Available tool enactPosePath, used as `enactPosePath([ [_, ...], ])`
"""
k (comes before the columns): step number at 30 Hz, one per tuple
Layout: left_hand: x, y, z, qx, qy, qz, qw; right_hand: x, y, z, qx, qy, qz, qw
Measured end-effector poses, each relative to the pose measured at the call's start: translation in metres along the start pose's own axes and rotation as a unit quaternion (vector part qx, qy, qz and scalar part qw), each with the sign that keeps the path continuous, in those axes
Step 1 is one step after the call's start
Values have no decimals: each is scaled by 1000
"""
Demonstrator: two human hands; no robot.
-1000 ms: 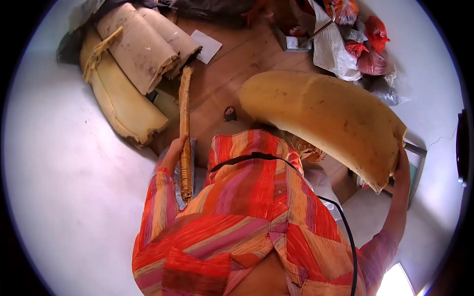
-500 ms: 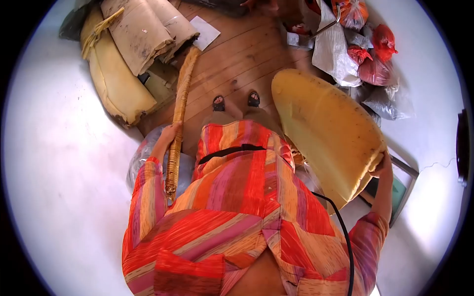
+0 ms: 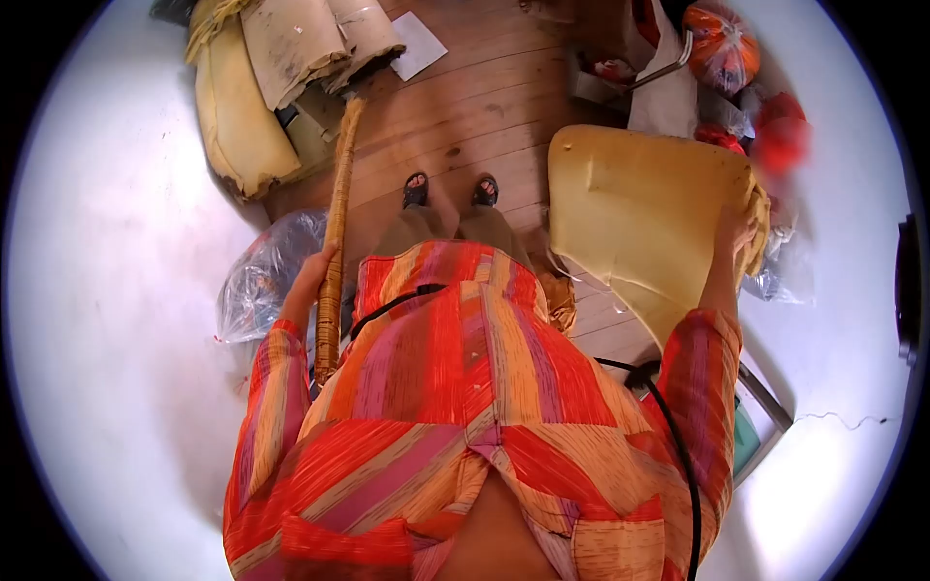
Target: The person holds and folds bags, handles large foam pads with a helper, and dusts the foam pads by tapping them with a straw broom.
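Observation:
My left hand [image 3: 315, 266] is closed round a long, thin tan roll [image 3: 336, 213] with banded, woven-looking sides. The roll stands along my left side, its far end near the floor. My right hand [image 3: 734, 235] grips the right edge of a large yellow foam sheet [image 3: 635, 198], which has worn, dark-specked edges. The sheet hangs in front of me on the right, and its lower part narrows toward my sleeve. Part of my right hand's fingers is hidden against the foam's folded edge.
Rolled brown sheets [image 3: 291, 48] and another yellow foam piece [image 3: 232, 116] lie at the far left. A clear plastic bag [image 3: 271, 276] sits beside my left arm. Several bags, one orange [image 3: 722, 48], stand at the far right. White paper [image 3: 419, 46] lies on the wooden floor [image 3: 484, 107].
My right hand has moved forward and slightly left with the foam sheet, which has turned to show a flatter face. My left hand still holds the tan roll, shifted slightly left.

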State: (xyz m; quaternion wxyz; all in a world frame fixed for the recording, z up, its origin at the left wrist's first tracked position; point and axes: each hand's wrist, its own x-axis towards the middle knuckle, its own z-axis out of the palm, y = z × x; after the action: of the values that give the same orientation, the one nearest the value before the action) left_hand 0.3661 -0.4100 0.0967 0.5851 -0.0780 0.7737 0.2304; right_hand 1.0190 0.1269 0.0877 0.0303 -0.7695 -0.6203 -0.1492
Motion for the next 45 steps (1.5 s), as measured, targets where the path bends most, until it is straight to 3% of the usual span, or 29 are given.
enactPosePath([
  [7,-44,-10,23,-25,-36,8,999,15,-22,-9,27,26,-121,992],
  [13,-8,-44,22,-5,-52,-24,998,16,-28,-20,-5,-6,-169,986],
  [17,-19,-27,40,-54,-29,-38,997,13,-36,-31,-12,-8,-199,980],
  [19,-14,-20,38,-11,-13,-54,998,12,-49,-43,2,-3,-201,980],
  [24,31,8,33,-34,-56,-85,994,-7,-85,-74,-20,-2,-217,976],
  [26,44,30,30,-22,-60,-88,994,-18,-96,-88,-44,-54,-237,969],
  [31,41,128,36,10,-97,-107,990,-32,-96,-99,-97,-184,-154,966],
  [32,56,131,30,0,-143,-121,982,-36,-92,-100,-94,-221,-126,963],
  [35,108,127,30,-34,-138,-108,984,-40,-93,-95,-120,-244,-100,957],
  [37,123,150,38,16,-106,-88,990,-43,-97,-90,-120,-241,-97,958],
  [39,121,174,52,-27,-179,-69,981,-30,-101,-87,-130,-252,-105,953],
  [43,149,178,72,-1,-101,-15,995,-35,-122,-98,-84,-262,-93,957],
  [45,148,194,72,-32,-121,-33,992,-33,-128,-102,-96,-294,-98,946],
])
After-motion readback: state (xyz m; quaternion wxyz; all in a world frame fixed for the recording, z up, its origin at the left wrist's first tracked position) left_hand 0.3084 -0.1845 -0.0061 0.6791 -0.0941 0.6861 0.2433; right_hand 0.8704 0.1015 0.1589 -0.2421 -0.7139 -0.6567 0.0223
